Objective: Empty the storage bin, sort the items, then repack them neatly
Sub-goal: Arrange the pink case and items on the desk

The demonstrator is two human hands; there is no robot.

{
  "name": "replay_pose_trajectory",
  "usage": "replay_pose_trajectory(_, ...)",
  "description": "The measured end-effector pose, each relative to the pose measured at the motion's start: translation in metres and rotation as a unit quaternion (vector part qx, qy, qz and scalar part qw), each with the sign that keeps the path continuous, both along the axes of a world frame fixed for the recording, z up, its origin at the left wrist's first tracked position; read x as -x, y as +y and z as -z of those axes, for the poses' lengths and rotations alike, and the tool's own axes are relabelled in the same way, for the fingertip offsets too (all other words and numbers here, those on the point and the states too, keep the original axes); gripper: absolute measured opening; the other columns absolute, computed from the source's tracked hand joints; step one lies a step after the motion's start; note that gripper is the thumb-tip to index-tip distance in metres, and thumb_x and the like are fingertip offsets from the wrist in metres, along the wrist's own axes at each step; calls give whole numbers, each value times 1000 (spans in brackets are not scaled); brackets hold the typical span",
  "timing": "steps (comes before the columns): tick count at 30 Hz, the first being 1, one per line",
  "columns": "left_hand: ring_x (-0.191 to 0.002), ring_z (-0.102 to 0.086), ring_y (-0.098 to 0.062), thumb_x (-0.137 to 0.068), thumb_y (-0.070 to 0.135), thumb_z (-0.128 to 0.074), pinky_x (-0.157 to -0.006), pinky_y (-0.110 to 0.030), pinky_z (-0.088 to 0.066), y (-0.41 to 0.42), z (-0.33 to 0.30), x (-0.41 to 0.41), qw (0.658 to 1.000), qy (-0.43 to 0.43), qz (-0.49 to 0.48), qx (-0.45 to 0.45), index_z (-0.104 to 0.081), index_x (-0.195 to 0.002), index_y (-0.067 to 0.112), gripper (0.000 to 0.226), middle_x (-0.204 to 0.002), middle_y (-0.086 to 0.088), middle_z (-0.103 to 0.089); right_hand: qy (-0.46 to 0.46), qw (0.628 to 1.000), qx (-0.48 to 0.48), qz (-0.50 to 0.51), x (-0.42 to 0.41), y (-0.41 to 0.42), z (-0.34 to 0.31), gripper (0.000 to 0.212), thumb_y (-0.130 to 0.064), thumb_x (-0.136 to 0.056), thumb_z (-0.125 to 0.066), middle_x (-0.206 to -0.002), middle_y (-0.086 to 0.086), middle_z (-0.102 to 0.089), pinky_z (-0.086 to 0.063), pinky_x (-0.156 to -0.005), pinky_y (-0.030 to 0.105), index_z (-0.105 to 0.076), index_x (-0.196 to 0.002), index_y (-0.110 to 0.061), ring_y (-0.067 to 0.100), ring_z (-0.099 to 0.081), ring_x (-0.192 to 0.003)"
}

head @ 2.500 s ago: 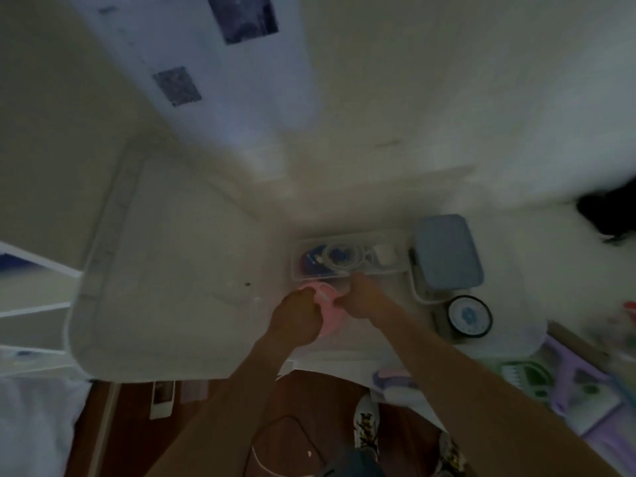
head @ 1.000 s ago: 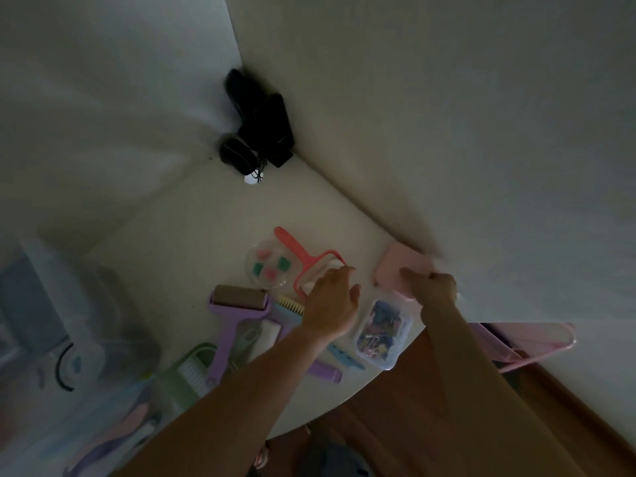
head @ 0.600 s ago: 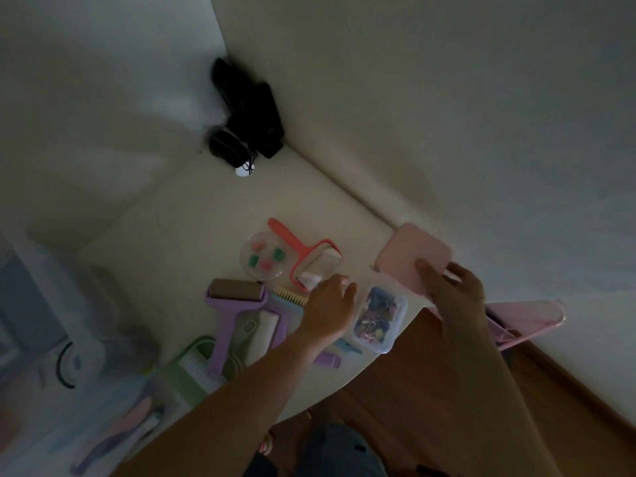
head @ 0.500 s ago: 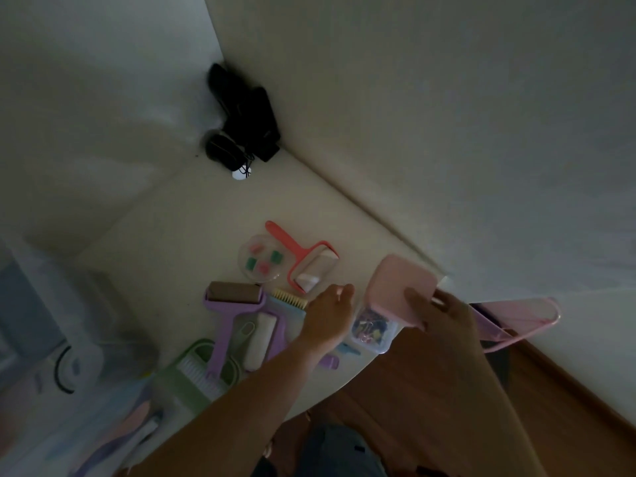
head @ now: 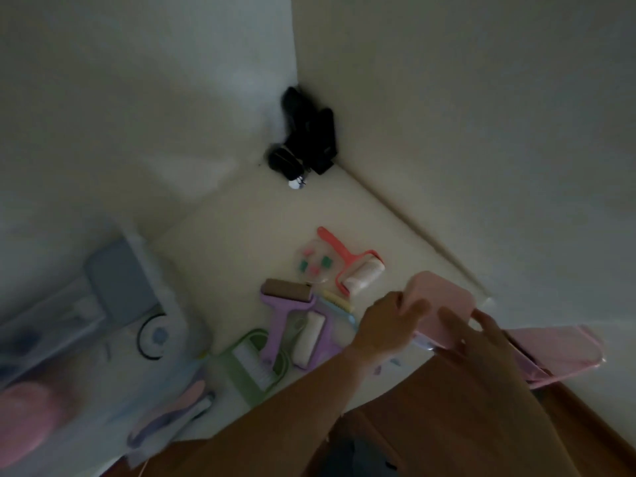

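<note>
Over on the left stands the clear storage bin (head: 103, 339), blurred in the dim light, with a grey slab and a round black-rimmed thing showing through its wall, and something pink low at its near corner. Next along, on the pale table (head: 241, 235), the sorted pieces lie close together: a green brush tray (head: 251, 359), a purple lint roller (head: 285, 304) with a white roller just beside it, then a small clear pouch of coloured bits (head: 315, 265) and a coral lint roller (head: 354, 266) farther back. A black bundle (head: 306, 142) sits well apart in the far corner. Then come the hands, at the table's near right edge: the left hand (head: 382, 325) has its fingers curled onto the left end of a pink lid (head: 437, 304), and the right hand (head: 481, 339) lays its thumb flat on the lid's near right corner, fingers spread beneath as far as I can make out. The lid is held tilted just above a clear little box (head: 423, 342), only an edge of which shows under it. It looks like thin, stiff plastic, light and rather smooth, so I would hold it by its rims at opposite ends, as it is held now, and press evenly. The rollers crowd close on the left, and a pink tray (head: 564, 352) juts out past the table on the right, leaving little elbow room.
</note>
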State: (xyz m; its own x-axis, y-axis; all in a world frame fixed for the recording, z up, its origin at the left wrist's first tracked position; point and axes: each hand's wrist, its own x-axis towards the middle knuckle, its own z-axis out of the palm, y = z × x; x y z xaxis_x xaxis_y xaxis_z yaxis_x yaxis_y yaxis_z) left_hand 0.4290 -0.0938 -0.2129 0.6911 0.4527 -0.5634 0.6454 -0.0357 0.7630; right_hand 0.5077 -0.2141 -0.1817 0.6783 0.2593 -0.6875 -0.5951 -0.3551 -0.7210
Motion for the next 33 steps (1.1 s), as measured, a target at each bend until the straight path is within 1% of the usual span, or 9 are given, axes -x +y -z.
replay_pose_trajectory(5,-104,-61,-29,-93,66,-43,-91,-39,-47,50,-70,34,993,-62,-78,-70,-59,-118,18,56,-113,-8,-67,-93,992,-58,-57,26,64,-73,63,-26,-86,-71,-127,8,-54,-55,-83,42,-40,-141,-16,28,-60,-110)
replay_pose_trajectory(10,-104,-61,-32,-92,66,-40,-94,-42,-47,101,-134,98,978,-80,-148,-123,-58,-118,16,60,-113,-9,-67,-106,979,-111,-136,74,128,-134,65,-29,-81,-74,-131,8,-58,-53,-89,48,-44,-138,-15,30,-64,-108)
replay_pose_trajectory(16,-106,-54,-23,-96,58,-45,-97,-39,-41,136,-175,210,936,-147,-230,-223,-54,-126,18,51,-117,-3,-61,-69,957,-179,-218,157,192,-165,26,-17,-84,-69,-97,6,-75,-55,-82,46,-66,-110,-18,22,-73,-82)
replay_pose_trajectory(18,-101,-57,-17,-90,68,-44,-94,-38,-46,146,-173,242,919,-160,-290,-215,-56,-121,26,54,-112,4,-63,-23,951,-186,-244,186,209,-168,25,-18,-81,-70,-99,5,-76,-54,-82,42,-69,-106,-18,22,-71,-87)
replay_pose_trajectory(20,-98,-59,-14,-82,78,-39,-89,-39,-49,152,-170,270,906,-159,-332,-211,-58,-116,29,62,-107,8,-63,22,946,-188,-265,211,225,-165,43,-26,-71,-73,-106,7,-74,-54,-85,43,-67,-113,-17,25,-69,-98)
replay_pose_trajectory(24,-93,-64,-11,-79,79,-41,-84,-37,-53,156,-164,319,884,-167,-391,-195,-61,-106,30,59,-100,9,-67,99,930,-222,-274,259,250,-153,83,-32,-53,-88,-121,15,-67,-49,-94,61,-57,-127,-12,34,-65,-110)
replay_pose_trajectory(27,-87,-68,-2,-77,69,-59,-79,-37,-58,163,-158,354,854,-197,-461,-136,-64,-102,30,46,-97,11,-71,134,917,-234,-295,293,263,-140,62,-26,-65,-76,-118,18,-68,-51,-93,56,-60,-122,-10,32,-67,-105)
replay_pose_trajectory(30,-86,-66,7,-83,53,-70,-73,-17,-55,170,-149,387,835,-210,-502,-85,-67,-106,26,35,-99,13,-71,188,894,-262,-312,326,274,-127,44,-21,-74,-60,-106,18,-72,-54,-86,52,-63,-116,-8,31,-69,-93)
replay_pose_trajectory(33,-80,-66,-2,-86,52,-66,-68,-17,-50,181,-137,415,807,-204,-553,-40,-73,-93,23,31,-85,12,-72,182,898,-235,-324,359,292,-103,51,-26,-63,-72,-116,22,-68,-41,-100,62,-69,-113,-13,39,-65,-106)
